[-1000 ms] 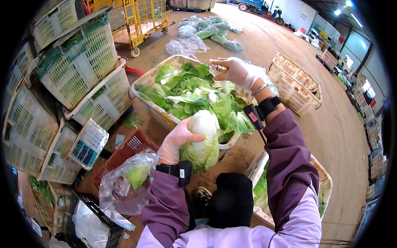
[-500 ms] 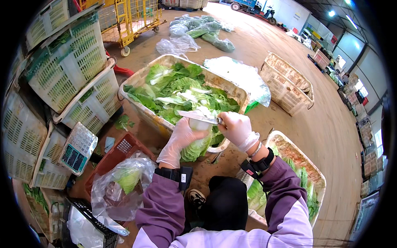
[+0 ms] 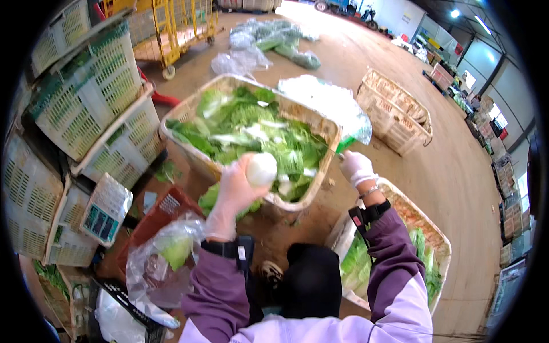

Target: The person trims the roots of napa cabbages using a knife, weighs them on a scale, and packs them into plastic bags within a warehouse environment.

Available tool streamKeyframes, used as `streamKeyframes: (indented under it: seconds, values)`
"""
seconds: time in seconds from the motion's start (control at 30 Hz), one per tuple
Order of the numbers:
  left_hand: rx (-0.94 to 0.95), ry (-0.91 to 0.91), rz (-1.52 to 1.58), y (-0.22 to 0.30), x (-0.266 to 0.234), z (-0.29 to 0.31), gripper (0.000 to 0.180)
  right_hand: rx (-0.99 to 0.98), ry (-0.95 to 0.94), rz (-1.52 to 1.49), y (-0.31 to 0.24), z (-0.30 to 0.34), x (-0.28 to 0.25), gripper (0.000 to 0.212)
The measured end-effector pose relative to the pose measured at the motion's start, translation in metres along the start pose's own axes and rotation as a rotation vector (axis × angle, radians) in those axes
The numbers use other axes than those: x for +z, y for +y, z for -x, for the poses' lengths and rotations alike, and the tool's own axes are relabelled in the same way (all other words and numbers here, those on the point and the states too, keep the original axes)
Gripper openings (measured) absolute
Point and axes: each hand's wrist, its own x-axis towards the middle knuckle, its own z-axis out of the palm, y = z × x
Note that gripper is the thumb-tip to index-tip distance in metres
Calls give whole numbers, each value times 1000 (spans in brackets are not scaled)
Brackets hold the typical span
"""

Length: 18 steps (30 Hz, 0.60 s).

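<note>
My left hand [image 3: 235, 186], in a thin clear glove, grips a head of Chinese cabbage. The cabbage's round, cut white base [image 3: 262, 170] faces up and right, and its green leaves hang below the hand. Out to the right, my gloved right hand [image 3: 357, 168] is closed around a knife [image 3: 341, 155], whose blade shows only as a thin, blurred line pointing up and left. Both hands are at the near side of a large pale crate [image 3: 297, 205] full of loose green leaves [image 3: 251, 117] and white trimmings.
A crate [image 3: 426, 226] of cabbages stands by my right forearm. Left are a red-brown crate [image 3: 150, 228], a plastic bag [image 3: 137, 266] with a cabbage, a scale [image 3: 106, 208] and stacked crates [image 3: 91, 91]. Beyond lie plastic bags [image 3: 274, 43], a pale crate [image 3: 394, 111] and a yellow cart [image 3: 168, 34].
The knife has left the cabbage base and swung right and slightly up with my right hand. My left hand has shifted left and tilted the cabbage, exposing its smooth white cut end.
</note>
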Motion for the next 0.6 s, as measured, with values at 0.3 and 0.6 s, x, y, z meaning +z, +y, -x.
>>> streamKeyframes:
  seconds: [0.3,0.6]
  values:
    - [-182,-171,906,5,-20,7,60,-6,-174,-1418,-113,44,-61,29]
    - [-423,-122,1509,37,-32,47,87,-339,-542,-1919,-142,95,-60,47]
